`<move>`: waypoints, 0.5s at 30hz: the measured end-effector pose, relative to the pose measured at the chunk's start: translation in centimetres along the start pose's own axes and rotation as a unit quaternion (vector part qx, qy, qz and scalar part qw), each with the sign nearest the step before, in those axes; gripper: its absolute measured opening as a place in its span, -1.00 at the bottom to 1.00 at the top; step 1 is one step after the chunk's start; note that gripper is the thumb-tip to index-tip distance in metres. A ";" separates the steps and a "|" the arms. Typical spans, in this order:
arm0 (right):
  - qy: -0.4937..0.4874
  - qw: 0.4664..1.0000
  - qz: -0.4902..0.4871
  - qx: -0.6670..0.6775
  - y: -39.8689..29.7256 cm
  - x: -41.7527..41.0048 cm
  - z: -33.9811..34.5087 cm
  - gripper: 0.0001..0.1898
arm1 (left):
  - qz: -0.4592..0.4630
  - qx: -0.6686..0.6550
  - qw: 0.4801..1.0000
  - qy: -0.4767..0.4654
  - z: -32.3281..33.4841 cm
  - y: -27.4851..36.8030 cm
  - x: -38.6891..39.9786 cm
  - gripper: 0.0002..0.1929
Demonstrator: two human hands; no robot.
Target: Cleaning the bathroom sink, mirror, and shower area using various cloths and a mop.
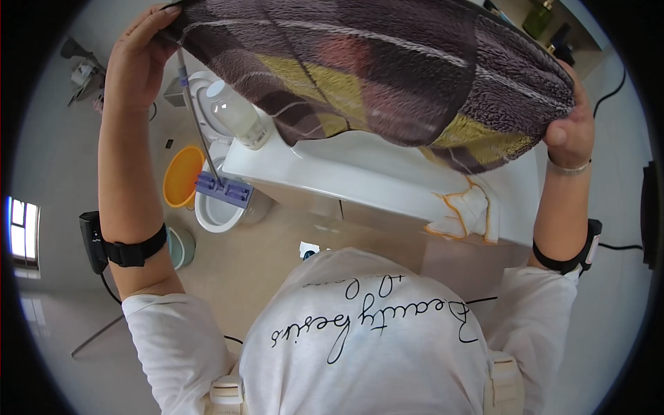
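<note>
A plush mat or cloth (363, 72) with a dark, yellow and reddish patchwork pattern hangs stretched between my two hands. My left hand (142, 57) grips its upper left corner. At the right edge, my right hand (573, 122) pinches the plush fabric. Below the fabric lies the rim of a white washbasin counter (337, 184), whose basin is partly hidden. On the counter's front edge is a white cloth with orange trim (467, 210), draped over the side. A clear plastic bottle with a white cap (236, 116) stands on the counter's left end.
Left of the counter are a toilet (218, 215) and an orange basin (184, 176). A mop with a purple head (224, 190) leans across the toilet. A pale green bucket (181, 248) is on the floor. A green bottle (537, 19) stands on a shelf at upper right.
</note>
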State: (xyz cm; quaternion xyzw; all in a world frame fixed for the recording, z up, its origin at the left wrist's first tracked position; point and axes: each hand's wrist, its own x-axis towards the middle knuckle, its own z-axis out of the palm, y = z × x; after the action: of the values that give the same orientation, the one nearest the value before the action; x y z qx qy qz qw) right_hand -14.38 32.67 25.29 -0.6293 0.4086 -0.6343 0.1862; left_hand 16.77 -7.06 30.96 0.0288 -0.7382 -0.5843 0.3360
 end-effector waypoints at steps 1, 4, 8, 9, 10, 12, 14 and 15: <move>-0.020 0.995 -0.001 -0.099 -0.8 0.0 -0.3 -0.31 | 0.012 -0.005 1.000 0.001 0.4 -0.1 0.5 -0.81; -0.078 0.921 0.012 -0.382 -3.6 2.0 -0.8 -0.48 | 0.021 0.000 1.000 -0.009 -0.3 -0.2 2.8 -0.80; -0.121 0.827 0.069 -0.545 -1.2 3.2 -0.8 -0.71 | -0.012 0.085 0.994 0.062 4.4 -4.9 2.8 -0.79; -0.086 0.787 0.105 -0.602 -0.7 2.9 -0.7 -0.71 | -0.003 0.127 0.992 0.018 4.8 -5.8 3.0 -0.73; -0.049 0.742 0.141 -0.654 -0.2 2.6 -0.7 -0.71 | 0.000 0.121 0.993 0.013 5.5 -6.5 3.5 -0.73; -0.006 0.724 0.106 -0.682 0.6 2.5 -0.9 -0.71 | -0.007 0.218 0.976 -0.007 6.4 -7.7 4.9 -0.74; 0.107 0.707 0.052 -0.697 0.7 2.6 -2.1 -0.67 | 0.003 0.267 0.964 0.020 7.8 -8.6 7.1 -0.70; 0.093 0.683 0.003 -0.725 0.1 3.0 -2.7 -0.68 | 0.056 0.193 0.979 0.045 9.3 -8.2 7.7 -0.85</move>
State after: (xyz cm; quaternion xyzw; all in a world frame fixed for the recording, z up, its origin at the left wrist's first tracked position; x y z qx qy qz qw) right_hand -17.41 31.10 27.45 -0.5047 0.7576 -0.1949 -0.3650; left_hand 3.02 -5.15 26.50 0.0784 -0.8216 -0.4094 0.3890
